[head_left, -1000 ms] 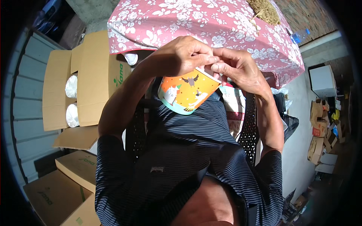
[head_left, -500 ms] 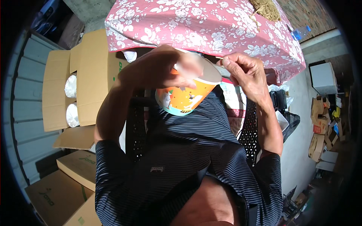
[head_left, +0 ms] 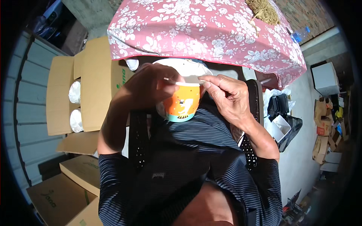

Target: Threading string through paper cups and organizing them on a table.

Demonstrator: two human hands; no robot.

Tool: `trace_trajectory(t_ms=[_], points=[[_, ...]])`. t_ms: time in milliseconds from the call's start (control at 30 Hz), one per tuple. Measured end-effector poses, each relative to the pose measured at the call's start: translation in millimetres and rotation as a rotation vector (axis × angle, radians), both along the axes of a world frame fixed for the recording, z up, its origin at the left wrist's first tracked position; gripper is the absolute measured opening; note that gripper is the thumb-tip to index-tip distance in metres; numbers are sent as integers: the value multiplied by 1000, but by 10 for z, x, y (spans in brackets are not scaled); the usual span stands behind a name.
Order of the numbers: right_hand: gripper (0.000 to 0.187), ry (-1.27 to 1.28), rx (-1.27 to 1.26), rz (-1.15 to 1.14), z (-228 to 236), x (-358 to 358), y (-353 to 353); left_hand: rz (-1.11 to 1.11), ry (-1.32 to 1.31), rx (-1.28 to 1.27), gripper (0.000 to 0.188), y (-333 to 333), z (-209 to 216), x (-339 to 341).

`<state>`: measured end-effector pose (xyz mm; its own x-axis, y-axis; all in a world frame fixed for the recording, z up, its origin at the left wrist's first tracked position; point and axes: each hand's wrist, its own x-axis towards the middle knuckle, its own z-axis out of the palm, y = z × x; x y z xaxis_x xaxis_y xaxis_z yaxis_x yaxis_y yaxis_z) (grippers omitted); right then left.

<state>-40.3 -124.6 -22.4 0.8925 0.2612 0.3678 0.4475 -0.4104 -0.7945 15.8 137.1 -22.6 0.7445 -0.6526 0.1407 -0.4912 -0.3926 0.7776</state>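
Right hand [head_left: 230,96] pinches the orange, round paper bucket [head_left: 184,108] to its left by the rim; shaded left hand [head_left: 160,83], grip unclear

The orange tapered paper tub [head_left: 183,108] is before the dark striped shirt [head_left: 181,162], between the bare left hand [head_left: 158,86] and bare right hand [head_left: 228,97]. Beyond it lies the pink floral tablecloth [head_left: 188,32], with the tan fibrous bundle [head_left: 263,12] on its right part. Left stands the open brown cardboard box [head_left: 97,81]; right, the white rectangular bin [head_left: 279,129], seemingly touching the black bag [head_left: 296,131].
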Motion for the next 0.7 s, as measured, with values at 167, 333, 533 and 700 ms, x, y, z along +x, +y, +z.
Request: trace_trajectory(t_ms=[167,333,533,700], points=[[14,32,-50,105,-121,23,-29,-131,-188,13,17,88,-23,-90],[14,126,-79,156,-65,26,-9,-73,-150,-26,19,137,-43,-205],[13,133,-27,122,-107,105,-50,157,-5,-7,17,-2,-8,-261],[15,217,-17,79,-93,102,-95,118,-99,127,25,9,11,-213]])
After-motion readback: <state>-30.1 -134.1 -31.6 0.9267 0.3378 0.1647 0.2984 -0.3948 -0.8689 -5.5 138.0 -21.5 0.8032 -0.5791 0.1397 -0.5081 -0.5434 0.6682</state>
